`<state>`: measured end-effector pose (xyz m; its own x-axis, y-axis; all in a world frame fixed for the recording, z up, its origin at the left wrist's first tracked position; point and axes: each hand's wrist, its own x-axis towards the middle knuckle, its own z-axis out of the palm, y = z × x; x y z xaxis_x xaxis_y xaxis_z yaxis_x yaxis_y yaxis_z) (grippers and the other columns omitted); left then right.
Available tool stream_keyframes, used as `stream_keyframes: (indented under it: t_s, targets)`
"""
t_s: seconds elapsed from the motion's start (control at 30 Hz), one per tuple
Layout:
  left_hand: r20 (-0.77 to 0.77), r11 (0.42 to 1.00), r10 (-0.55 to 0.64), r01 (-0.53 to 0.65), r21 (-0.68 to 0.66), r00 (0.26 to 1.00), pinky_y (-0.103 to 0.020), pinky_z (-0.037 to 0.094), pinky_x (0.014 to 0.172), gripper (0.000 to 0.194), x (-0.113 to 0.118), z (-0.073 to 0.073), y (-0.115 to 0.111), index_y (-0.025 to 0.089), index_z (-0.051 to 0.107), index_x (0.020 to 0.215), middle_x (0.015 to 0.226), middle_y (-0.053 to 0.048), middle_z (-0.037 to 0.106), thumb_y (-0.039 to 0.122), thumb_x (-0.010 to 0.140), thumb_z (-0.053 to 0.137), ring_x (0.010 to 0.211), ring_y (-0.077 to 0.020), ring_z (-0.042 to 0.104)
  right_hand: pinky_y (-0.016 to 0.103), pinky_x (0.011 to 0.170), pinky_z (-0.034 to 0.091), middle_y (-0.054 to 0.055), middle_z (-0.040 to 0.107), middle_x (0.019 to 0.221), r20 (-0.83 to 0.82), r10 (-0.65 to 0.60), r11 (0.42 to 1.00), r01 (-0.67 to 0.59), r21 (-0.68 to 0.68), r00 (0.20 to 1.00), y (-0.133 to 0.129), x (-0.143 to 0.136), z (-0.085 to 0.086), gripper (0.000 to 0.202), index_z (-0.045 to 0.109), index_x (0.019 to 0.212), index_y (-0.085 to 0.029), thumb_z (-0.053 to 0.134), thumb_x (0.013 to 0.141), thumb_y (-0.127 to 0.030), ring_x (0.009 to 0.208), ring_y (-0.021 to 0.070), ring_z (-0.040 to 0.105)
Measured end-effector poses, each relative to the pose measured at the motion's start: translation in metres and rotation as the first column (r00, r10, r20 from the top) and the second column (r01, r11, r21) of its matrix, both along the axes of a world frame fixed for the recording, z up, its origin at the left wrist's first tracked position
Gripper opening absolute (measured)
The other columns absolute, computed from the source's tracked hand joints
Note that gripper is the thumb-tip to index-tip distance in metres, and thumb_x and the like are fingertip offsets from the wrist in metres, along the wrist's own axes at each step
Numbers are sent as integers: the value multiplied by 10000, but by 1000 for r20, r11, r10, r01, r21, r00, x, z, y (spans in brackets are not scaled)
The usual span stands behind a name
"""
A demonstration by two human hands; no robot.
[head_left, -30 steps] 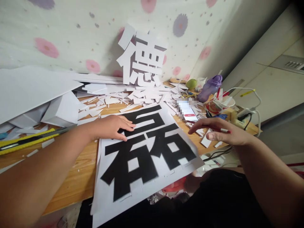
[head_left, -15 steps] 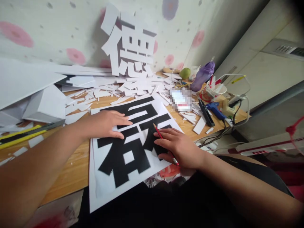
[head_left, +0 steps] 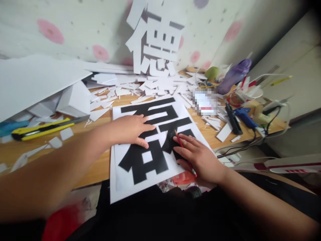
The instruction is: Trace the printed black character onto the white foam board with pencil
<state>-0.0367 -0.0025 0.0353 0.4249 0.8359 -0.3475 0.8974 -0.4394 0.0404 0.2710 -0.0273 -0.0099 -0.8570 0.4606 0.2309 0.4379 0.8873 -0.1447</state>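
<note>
A sheet with a large black Chinese character [head_left: 160, 157] lies over a white board [head_left: 115, 192], whose near end sticks out past the table edge. My left hand [head_left: 131, 130] rests flat on the sheet's left half, fingers spread, holding nothing. On the right half lies my right hand [head_left: 200, 157], palm down. A red pencil [head_left: 179, 140] is held between its fingers, the sharpened tip pointing up and away over the black print. Part of the character is hidden under both hands.
A cut-out white character [head_left: 157, 47] leans on the wall, with white scraps [head_left: 155, 85] before it. A yellow utility knife [head_left: 45, 129] lies left on the wooden table [head_left: 87, 172]. Rightward are a phone-like blurred object [head_left: 204, 102], a black tool [head_left: 232, 117] and a blue glue gun [head_left: 244, 117].
My view has turned left, so the whole scene sits further right and more of the yellow knife shows. Both hands keep about the same places on the sheet.
</note>
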Motion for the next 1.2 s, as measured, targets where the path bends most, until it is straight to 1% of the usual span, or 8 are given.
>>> stream_keyframes:
  t_s: [0.23, 0.53, 0.7, 0.83, 0.93, 1.03, 1.1, 1.2]
  targets:
    - [-74, 998, 12, -7, 70, 997, -524, 519, 1055, 782, 17, -11, -6, 218, 619, 1429, 1554, -284, 534, 596, 778, 829, 1461, -485, 478, 610, 1112, 525, 165, 643, 1485, 0, -3, 998, 3, -61, 1000, 5, -2, 0, 282, 698, 1230, -168, 608, 1006, -314, 1417, 393, 563]
    - [-68, 998, 55, -53, 27, 996, -602, 495, 1098, 845, 13, -24, -1, 352, 496, 1543, 1635, -283, 426, 482, 788, 852, 1510, -523, 372, 484, 1061, 547, 157, 705, 1390, -128, -38, 994, 24, -106, 991, 21, -3, 5, 298, 703, 1213, -158, 636, 992, -344, 1286, 331, 638]
    - [-77, 994, 29, -20, 112, 997, -626, 512, 1067, 858, 6, -43, -2, 393, 486, 1532, 1621, -285, 443, 486, 768, 865, 1482, -522, 423, 612, 1136, 457, 134, 574, 1566, 33, -77, 990, 80, -113, 996, 33, -12, 10, 428, 649, 1346, -195, 682, 980, -415, 1454, 396, 499]
    - [-123, 995, 39, -28, 96, 992, -611, 552, 1015, 813, 12, -37, -5, 469, 466, 1513, 1628, -271, 441, 452, 799, 855, 1491, -517, 410, 607, 1116, 454, 155, 735, 1346, -7, -187, 967, 182, -179, 982, 45, -14, 21, 330, 689, 1275, -173, 633, 1016, -369, 1288, 363, 653]
    - [-110, 998, 52, -48, 42, 993, -626, 553, 1008, 799, 20, -24, -5, 502, 460, 1502, 1637, -254, 438, 423, 811, 853, 1496, -533, 387, 492, 977, 549, 157, 793, 1158, -258, -290, 921, 196, -337, 921, 53, -25, 30, 353, 671, 1314, -151, 532, 1051, -342, 1058, 290, 748]
    - [-109, 999, 49, -49, 6, 993, -639, 525, 1046, 821, 26, -14, -5, 501, 431, 1518, 1640, -264, 426, 421, 817, 851, 1496, -545, 376, 356, 802, 595, 106, 795, 1090, -532, -400, 815, 24, -579, 746, 57, -49, 29, 401, 686, 1296, -193, 532, 1039, -460, 906, 211, 752]
    - [-125, 999, 48, -49, -1, 991, -642, 522, 1046, 834, 27, -13, -6, 502, 415, 1526, 1645, -275, 411, 436, 817, 850, 1499, -551, 363, 299, 650, 563, 56, 766, 823, -587, -531, 735, -13, -678, 611, 58, -67, 20, 390, 754, 1043, -195, 556, 1006, -529, 695, 168, 698]
    - [-131, 998, 51, -53, -15, 990, -654, 527, 1028, 852, 26, -15, -6, 510, 408, 1530, 1657, -279, 386, 456, 807, 856, 1509, -559, 332, 257, 487, 443, -21, 600, 529, -520, -671, 617, 9, -787, 528, 57, -83, 2, 369, 687, 795, -208, 574, 964, -515, 481, 128, 543]
